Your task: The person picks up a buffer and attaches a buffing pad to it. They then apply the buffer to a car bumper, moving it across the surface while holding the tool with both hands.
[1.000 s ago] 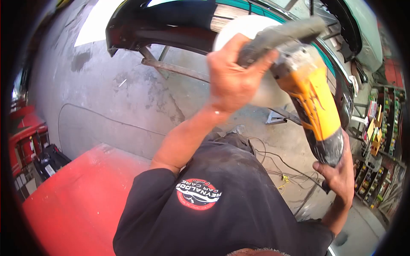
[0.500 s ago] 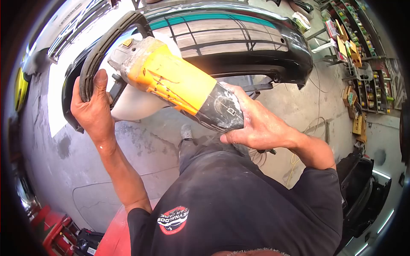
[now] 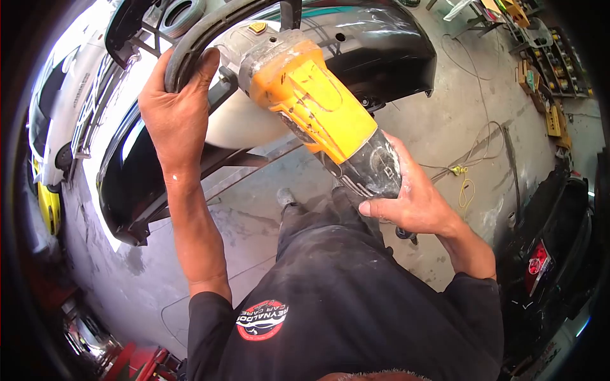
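A yellow and black polisher (image 3: 324,105), scuffed with white residue, is held across the middle of the view. My left hand (image 3: 178,108) is wrapped round its curved black loop handle. Around the black rear end of the body, my right hand (image 3: 416,193) is closed, thumb underneath. Beneath the tool head shows a round whitish pad (image 3: 244,124), partly hidden by the tool. The pad overlaps a glossy black car bumper (image 3: 121,184), which spans the view beyond my hands and is propped on a stand (image 3: 260,162).
Shelves with small containers (image 3: 565,70) line the right wall, with yellow boxes (image 3: 557,124) below. A cable (image 3: 473,143) lies on the concrete floor (image 3: 438,267). Dark car parts (image 3: 540,279) stand at right. A tire (image 3: 182,16) and a white car (image 3: 70,101) are at upper left.
My view has swung, so the bumper now sits more to the left and slanted. The polisher has shifted to the right in view, both hands keeping their grip.
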Demonstrator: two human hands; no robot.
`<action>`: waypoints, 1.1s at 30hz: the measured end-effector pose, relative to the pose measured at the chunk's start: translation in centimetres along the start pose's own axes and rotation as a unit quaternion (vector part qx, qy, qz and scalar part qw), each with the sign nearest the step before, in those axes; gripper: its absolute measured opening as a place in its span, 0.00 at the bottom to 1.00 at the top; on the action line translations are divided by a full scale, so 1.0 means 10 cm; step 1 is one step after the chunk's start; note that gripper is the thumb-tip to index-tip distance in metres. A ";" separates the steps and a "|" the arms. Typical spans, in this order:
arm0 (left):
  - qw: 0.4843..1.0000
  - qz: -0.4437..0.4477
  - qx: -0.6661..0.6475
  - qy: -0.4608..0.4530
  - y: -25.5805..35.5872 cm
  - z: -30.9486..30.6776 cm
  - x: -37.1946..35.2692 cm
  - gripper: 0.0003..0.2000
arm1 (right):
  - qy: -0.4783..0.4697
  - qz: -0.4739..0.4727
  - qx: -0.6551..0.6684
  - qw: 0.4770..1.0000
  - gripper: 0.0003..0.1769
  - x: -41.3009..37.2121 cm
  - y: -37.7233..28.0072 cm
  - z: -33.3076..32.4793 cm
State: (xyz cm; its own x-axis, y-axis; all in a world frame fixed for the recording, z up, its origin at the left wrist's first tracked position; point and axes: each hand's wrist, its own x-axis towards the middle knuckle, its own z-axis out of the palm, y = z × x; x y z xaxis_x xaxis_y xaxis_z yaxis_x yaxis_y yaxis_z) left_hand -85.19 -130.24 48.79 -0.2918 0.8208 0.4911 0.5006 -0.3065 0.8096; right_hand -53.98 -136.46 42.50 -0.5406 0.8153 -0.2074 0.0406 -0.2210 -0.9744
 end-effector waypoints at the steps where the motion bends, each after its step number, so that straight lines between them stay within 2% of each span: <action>1: 1.000 -0.002 0.003 -0.012 -0.01 0.00 0.04 0.12 | 0.008 -0.001 0.001 1.000 0.58 0.00 0.01 0.04; 8: 0.998 0.010 0.008 -0.069 -0.04 0.19 0.29 0.11 | 0.064 -0.007 -0.003 0.998 0.57 -0.03 0.09 0.12; 9: 0.997 0.035 0.001 -0.072 -0.05 0.24 0.30 0.11 | 0.068 -0.006 0.012 0.998 0.57 -0.02 0.09 0.13; 12: 0.995 0.022 0.025 -0.096 -0.08 0.28 0.38 0.12 | 0.080 0.001 0.060 0.995 0.56 -0.04 0.10 0.20; 13: 0.995 0.024 -0.005 -0.099 -0.08 0.30 0.39 0.12 | 0.081 0.008 0.076 0.994 0.56 -0.04 0.11 0.21; 14: 0.996 0.011 -0.003 -0.089 -0.07 0.30 0.39 0.12 | 0.082 0.015 0.093 0.992 0.56 -0.03 0.11 0.20; 17: 0.998 -0.016 0.020 -0.050 0.00 0.08 0.19 0.11 | 0.075 -0.051 0.045 0.995 0.57 -0.06 0.31 0.31; 20: 0.998 -0.045 -0.022 -0.024 0.03 -0.19 -0.01 0.12 | 0.047 -0.008 -0.037 0.998 0.58 -0.10 0.26 0.40; 21: 0.999 -0.040 -0.021 -0.023 0.02 -0.27 -0.04 0.12 | 0.035 0.011 -0.009 0.999 0.60 -0.09 0.23 0.43; 24: 1.000 -0.023 -0.017 -0.006 0.00 -0.35 -0.07 0.14 | 0.027 0.020 -0.033 0.999 0.60 -0.06 0.21 0.45; 26: 1.000 -0.009 -0.010 -0.004 -0.01 -0.27 -0.05 0.14 | 0.035 0.042 -0.011 0.998 0.60 -0.06 0.22 0.43; 29: 0.999 -0.026 -0.034 -0.032 0.00 -0.09 0.01 0.14 | 0.074 0.000 0.008 0.997 0.59 -0.09 0.27 0.39; 30: 0.997 -0.028 -0.040 -0.051 0.02 0.00 0.04 0.11 | 0.088 -0.025 0.014 0.996 0.59 -0.12 0.32 0.35; 32: 0.997 0.027 0.029 -0.070 0.07 0.28 0.11 0.07 | 0.115 -0.042 0.064 0.990 0.58 -0.17 0.39 0.22; 33: 0.995 0.051 0.029 -0.085 0.07 0.44 0.14 0.09 | 0.130 -0.038 0.081 0.988 0.58 -0.21 0.40 0.14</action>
State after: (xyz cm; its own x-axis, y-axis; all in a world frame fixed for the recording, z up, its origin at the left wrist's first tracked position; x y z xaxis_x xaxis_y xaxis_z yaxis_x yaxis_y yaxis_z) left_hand -81.64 -127.16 48.68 -0.0975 0.8577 0.5048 0.5675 -0.3687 0.7362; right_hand -53.86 -139.81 39.17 -0.3030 0.9378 -0.1697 -0.1373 -0.2192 -0.9660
